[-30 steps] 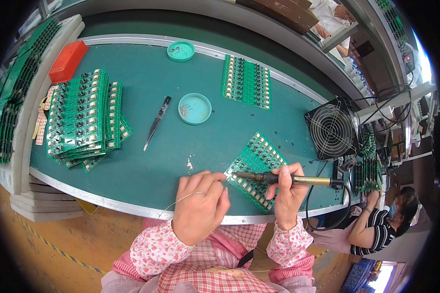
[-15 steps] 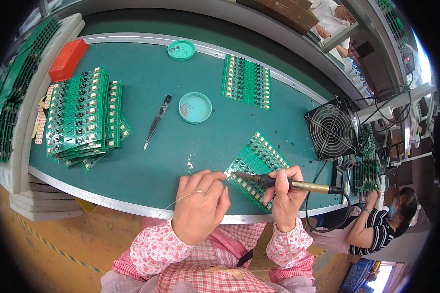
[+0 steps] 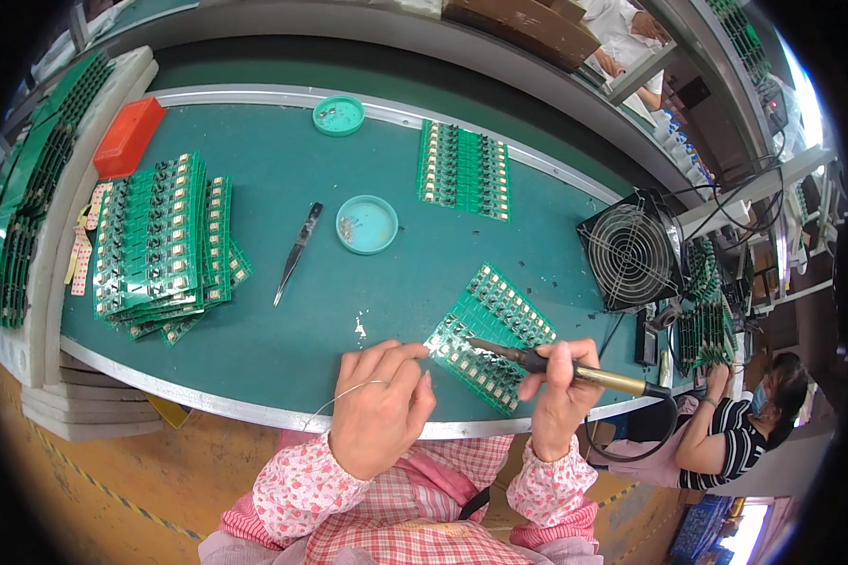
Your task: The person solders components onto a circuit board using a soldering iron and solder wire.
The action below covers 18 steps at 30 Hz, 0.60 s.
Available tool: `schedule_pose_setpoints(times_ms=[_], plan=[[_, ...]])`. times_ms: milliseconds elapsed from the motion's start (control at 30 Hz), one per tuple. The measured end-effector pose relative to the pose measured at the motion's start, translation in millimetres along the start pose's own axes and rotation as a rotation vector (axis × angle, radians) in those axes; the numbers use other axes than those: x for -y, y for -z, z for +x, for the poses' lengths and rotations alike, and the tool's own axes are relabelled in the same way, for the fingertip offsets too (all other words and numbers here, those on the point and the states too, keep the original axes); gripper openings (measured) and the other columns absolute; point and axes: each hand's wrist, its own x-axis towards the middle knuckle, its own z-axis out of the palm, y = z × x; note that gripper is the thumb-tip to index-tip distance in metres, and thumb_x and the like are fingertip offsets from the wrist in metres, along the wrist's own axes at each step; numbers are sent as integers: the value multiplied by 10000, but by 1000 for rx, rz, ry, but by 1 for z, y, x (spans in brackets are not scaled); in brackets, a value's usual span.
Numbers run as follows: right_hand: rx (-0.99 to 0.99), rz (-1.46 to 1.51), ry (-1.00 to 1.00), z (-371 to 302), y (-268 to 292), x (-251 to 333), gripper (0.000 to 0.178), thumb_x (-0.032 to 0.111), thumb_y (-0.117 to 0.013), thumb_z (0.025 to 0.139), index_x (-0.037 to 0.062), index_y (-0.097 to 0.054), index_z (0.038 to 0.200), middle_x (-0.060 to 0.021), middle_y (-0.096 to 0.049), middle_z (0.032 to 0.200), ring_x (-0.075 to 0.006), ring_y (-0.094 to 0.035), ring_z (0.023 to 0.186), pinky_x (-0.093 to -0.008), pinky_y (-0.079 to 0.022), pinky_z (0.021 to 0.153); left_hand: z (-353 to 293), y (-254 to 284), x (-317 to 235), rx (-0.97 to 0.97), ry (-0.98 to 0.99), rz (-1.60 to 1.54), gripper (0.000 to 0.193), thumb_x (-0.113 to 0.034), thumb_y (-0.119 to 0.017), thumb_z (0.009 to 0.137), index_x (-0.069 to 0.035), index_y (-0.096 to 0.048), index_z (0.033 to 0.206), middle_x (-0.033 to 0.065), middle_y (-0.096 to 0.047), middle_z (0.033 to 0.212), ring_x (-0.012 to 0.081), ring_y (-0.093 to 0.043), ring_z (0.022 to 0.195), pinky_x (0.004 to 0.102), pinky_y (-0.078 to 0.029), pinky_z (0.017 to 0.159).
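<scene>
In the head view, the right hand (image 3: 561, 386) has its grip wrapped around a soldering iron (image 3: 617, 380), with the dark tip pointing left over a green circuit board (image 3: 490, 318). Whether the tip touches it cannot be told. The left hand (image 3: 379, 410) rests just beside that board's left corner, its grip closed and its fingers curled, with a thin wire (image 3: 325, 405) running over the back of the hand and in between them.

The circuit board lies slantwise on the green counter (image 3: 254, 330), near the front edge and mostly between the two hands. White crumbs (image 3: 360, 326) lie near the left hand. Farther off are black-handled tweezers (image 3: 297, 254), a round dish (image 3: 367, 224) with small bits inside and a smaller dish (image 3: 338, 116) by the back rim. A second board (image 3: 464, 171) lies toward the back. At left is a stack of boards (image 3: 151, 235) with a red box (image 3: 130, 138) behind it; at right stands a black fan (image 3: 629, 252). A co-worker (image 3: 740, 424) sits beyond the counter's right end.
</scene>
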Motion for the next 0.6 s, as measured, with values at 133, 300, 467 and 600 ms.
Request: schedule_pose_setpoints(times_ms=[133,300,467,600], plan=[[-213,1,115,-11,39,-5,228,204,-535,1020,13,-512,899,-66,-579,707,-94,-508,435,-228,-403,413,0,-2,-2,13,-10,14,83,-29,-645,822,-21,-567,794,85,-685,1084,308,-611,1020,417,-416,858],[-717,-210,392,1,125,-15,215,212,-485,1033,23,-519,937,-51,-543,723,-85,-482,503,-224,-407,489,-1,3,-3,25,-23,35,66,-7,-625,832,-18,-564,808,94,-682,1094,318,-600,1032,416,-405,876],[-800,-456,438,64,194,-41,232,239,-514,1046,43,-592,1143,-54,-618,902,-97,-573,680,-241,-460,632,-6,0,-2,33,-25,89,68,-17,-644,804,-30,-580,820,81,-681,1091,301,-607,1032,425,-410,873],[-478,-941,247,85,229,-68,236,182,-553,1021,37,-630,1191,-93,-658,1174,-160,-657,991,-287,-524,780,-3,0,1,-14,-21,106,36,-2,-618,835,-15,-586,826,89,-691,1077,314,-607,1020,412,-406,873]])
